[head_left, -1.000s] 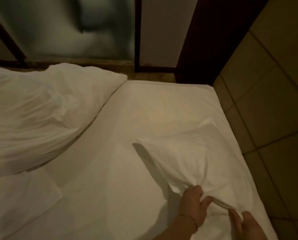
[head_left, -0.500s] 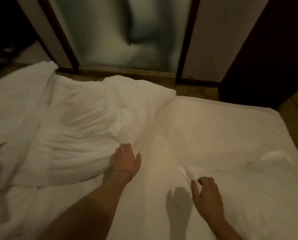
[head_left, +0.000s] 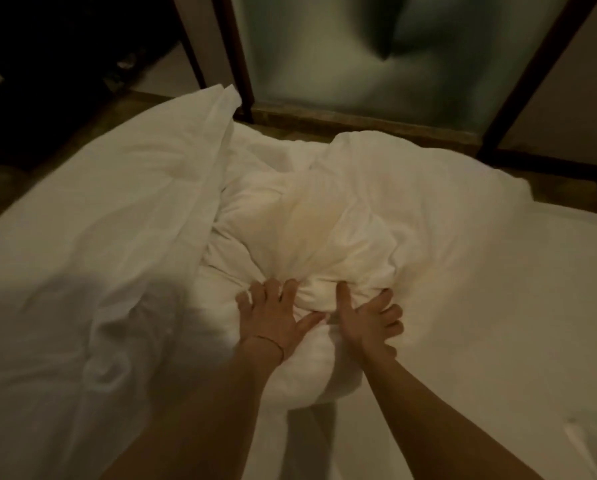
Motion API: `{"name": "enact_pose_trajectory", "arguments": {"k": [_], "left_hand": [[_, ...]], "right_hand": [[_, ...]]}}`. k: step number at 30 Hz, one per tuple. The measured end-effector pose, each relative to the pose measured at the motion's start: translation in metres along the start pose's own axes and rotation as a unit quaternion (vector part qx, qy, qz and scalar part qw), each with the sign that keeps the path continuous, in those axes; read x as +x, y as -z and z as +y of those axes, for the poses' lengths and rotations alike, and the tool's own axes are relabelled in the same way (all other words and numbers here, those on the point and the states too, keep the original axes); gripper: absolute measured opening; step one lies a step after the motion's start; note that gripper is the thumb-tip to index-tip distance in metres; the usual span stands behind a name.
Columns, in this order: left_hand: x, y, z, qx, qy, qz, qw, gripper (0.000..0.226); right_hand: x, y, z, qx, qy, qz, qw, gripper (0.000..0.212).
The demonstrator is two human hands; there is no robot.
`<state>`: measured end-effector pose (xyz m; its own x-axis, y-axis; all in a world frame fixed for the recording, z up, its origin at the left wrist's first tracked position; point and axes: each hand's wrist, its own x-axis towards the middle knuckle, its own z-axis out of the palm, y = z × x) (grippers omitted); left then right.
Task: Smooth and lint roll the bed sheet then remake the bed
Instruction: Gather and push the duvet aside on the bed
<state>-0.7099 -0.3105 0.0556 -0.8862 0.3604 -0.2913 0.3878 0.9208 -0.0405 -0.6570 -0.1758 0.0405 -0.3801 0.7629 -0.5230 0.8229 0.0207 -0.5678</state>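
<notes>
Two hands on one pillow mid-bed: left hand and right hand, fingers spread and digging into its near bunched edge. One duvet left of pillow, one sheet right of it.

No readable text or labels.

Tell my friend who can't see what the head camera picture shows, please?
Two bare hands, the left hand and the right hand, grip a bunched white pillow on a bed. A rumpled white duvet lies to the left, smooth bed sheet to the right, and a frosted glass panel stands behind.
</notes>
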Motion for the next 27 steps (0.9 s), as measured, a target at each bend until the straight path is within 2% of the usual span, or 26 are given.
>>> {"name": "enact_pose_trajectory", "arguments": {"k": [3, 6, 9, 13, 16, 19, 22, 23, 24, 26, 27], "left_hand": [[0.013, -0.004, -0.008, 0.023, -0.017, 0.040, 0.999, 0.077], [0.013, 0.002, -0.011, 0.011, -0.012, 0.068, 0.998, 0.072], [0.001, 0.018, -0.013, -0.046, 0.003, 0.044, 0.998, 0.080], [-0.024, 0.056, -0.021, -0.190, 0.049, 0.065, 0.979, 0.083], [-0.046, 0.105, -0.037, -0.282, 0.080, 0.132, 0.947, 0.079], [-0.062, 0.163, -0.081, -0.323, 0.087, 0.195, 0.922, 0.071], [-0.064, 0.217, -0.147, -0.197, 0.088, 0.306, 0.927, 0.061], [-0.062, 0.229, -0.172, -0.154, 0.116, 0.305, 0.933, 0.062], [-0.060, 0.237, -0.197, -0.133, 0.161, 0.264, 0.942, 0.070], [-0.058, 0.233, -0.247, -0.144, 0.251, 0.115, 0.950, 0.094], [-0.058, 0.223, -0.268, -0.175, 0.286, 0.050, 0.941, 0.104]], "right_hand": [[0.006, -0.013, 0.006, 0.010, 0.010, 0.070, 0.997, 0.089], [0.004, -0.014, 0.011, 0.025, 0.054, 0.096, 0.994, 0.068], [-0.011, 0.006, 0.004, 0.049, 0.129, 0.071, 0.988, 0.054], [-0.048, 0.052, -0.036, 0.129, 0.237, 0.064, 0.961, 0.058], [-0.082, 0.086, -0.087, 0.167, 0.328, 0.075, 0.927, 0.055], [-0.123, 0.106, -0.143, 0.138, 0.421, 0.061, 0.894, 0.055], [-0.159, 0.104, -0.188, 0.058, 0.480, 0.054, 0.874, 0.059], [-0.168, 0.099, -0.199, 0.039, 0.485, 0.052, 0.872, 0.060], [-0.175, 0.092, -0.209, 0.029, 0.483, 0.052, 0.874, 0.060], [-0.187, 0.073, -0.223, 0.026, 0.459, 0.046, 0.887, 0.058], [-0.192, 0.059, -0.227, 0.021, 0.445, 0.037, 0.894, 0.056]]}}
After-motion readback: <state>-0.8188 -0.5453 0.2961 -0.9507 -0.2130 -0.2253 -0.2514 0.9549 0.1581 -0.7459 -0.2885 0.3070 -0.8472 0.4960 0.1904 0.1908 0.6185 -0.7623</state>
